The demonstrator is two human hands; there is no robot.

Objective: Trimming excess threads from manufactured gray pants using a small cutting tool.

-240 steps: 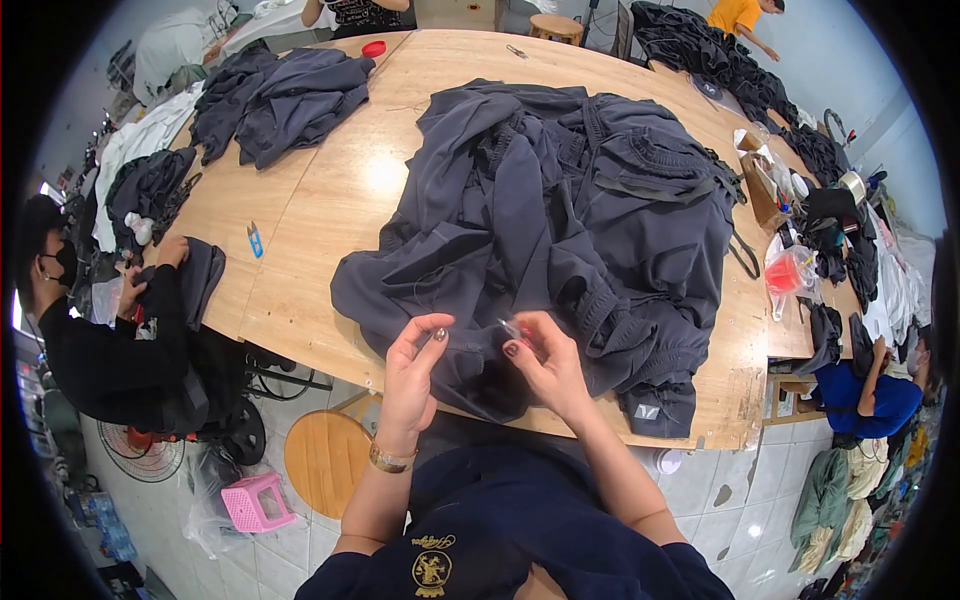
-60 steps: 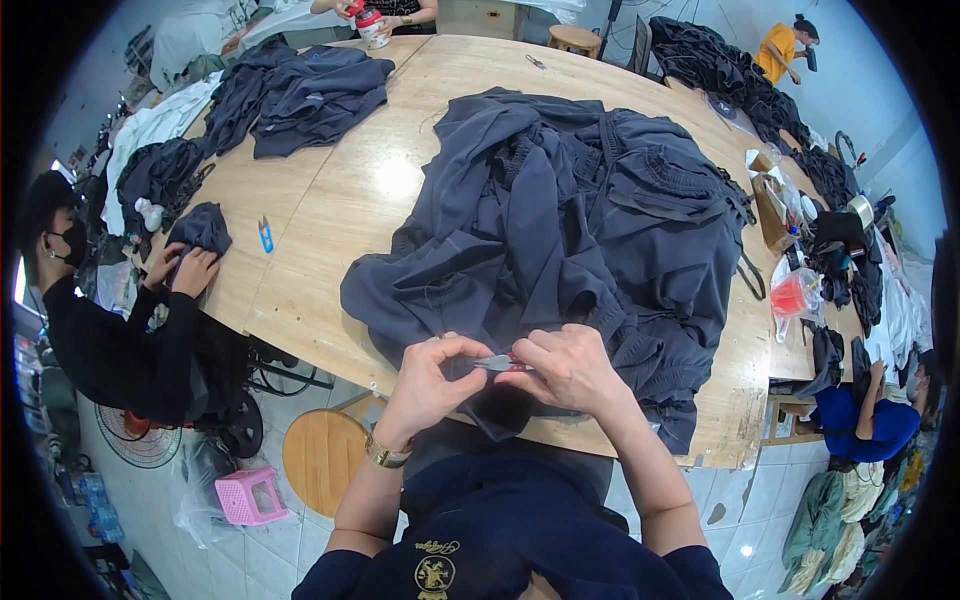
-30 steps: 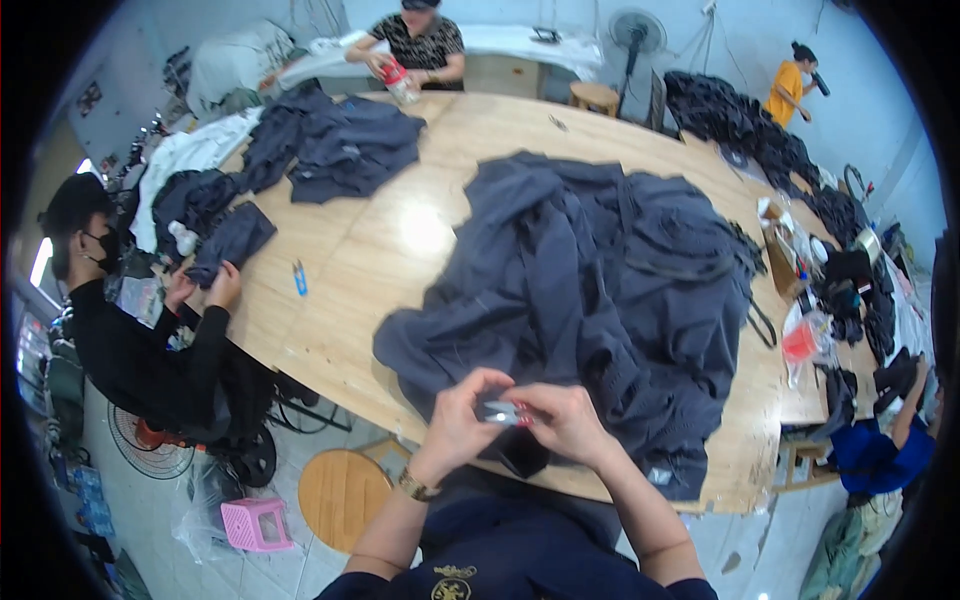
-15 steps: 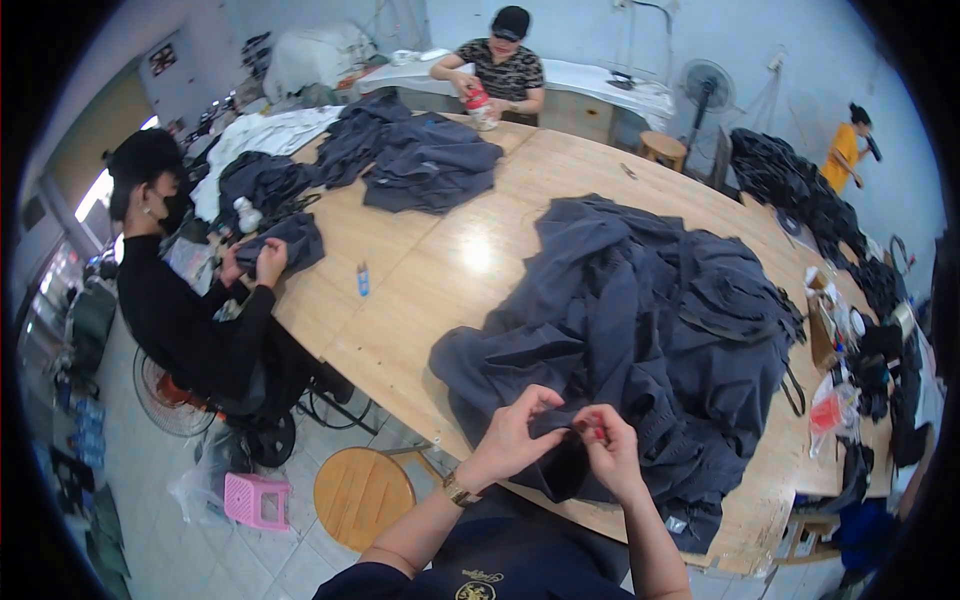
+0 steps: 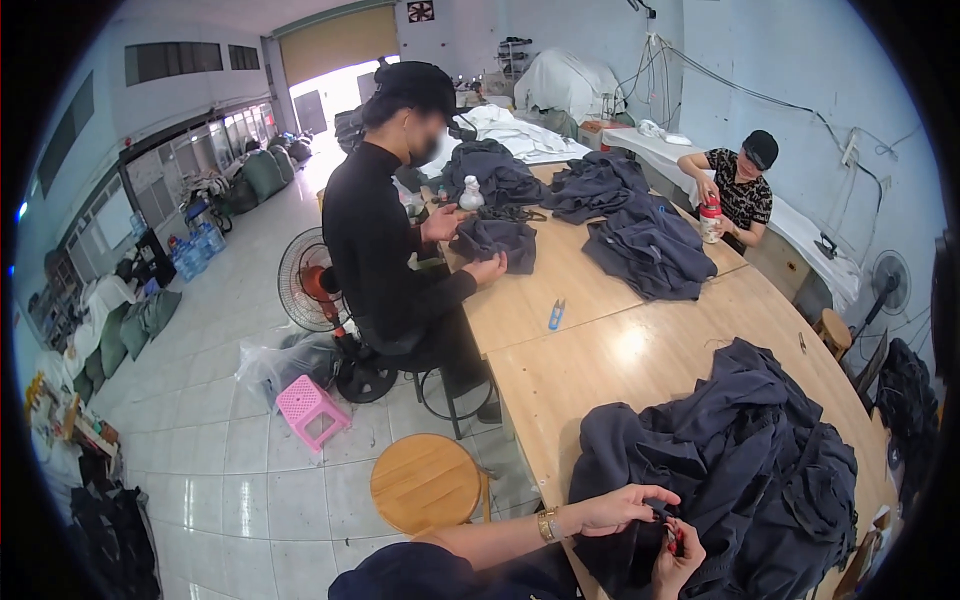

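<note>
my feed shows the wearer's 2 hands low in the view, fingertips drawn close together over a dark grey fabric heap [image 5: 735, 455] on the near part of the wooden table [image 5: 640, 325]. the right hand [image 5: 680, 562] is curled around a small red-handled tool [image 5: 676, 541]; its working end is lost among fingers and dark cloth, so i can't make out its shape. the left hand [image 5: 622, 508], with a gold band [image 5: 548, 525] on its wrist, reaches in from the left, thumb and fingers at the cloth beside the tool; i can't tell whether it pinches anything. the right forearm is cut off by the lower edge, and the heap's bottom slips into the black rim. farther up the table i see blue snips [image 5: 556, 314] lying alone. a co-worker in black [image 5: 385, 255] handles a dark cloth piece [image 5: 500, 243], partly hidden by their fingers, and at the far side another co-worker [image 5: 742, 185] grips a red and white container [image 5: 710, 220], its lid covered by a hand.
</note>
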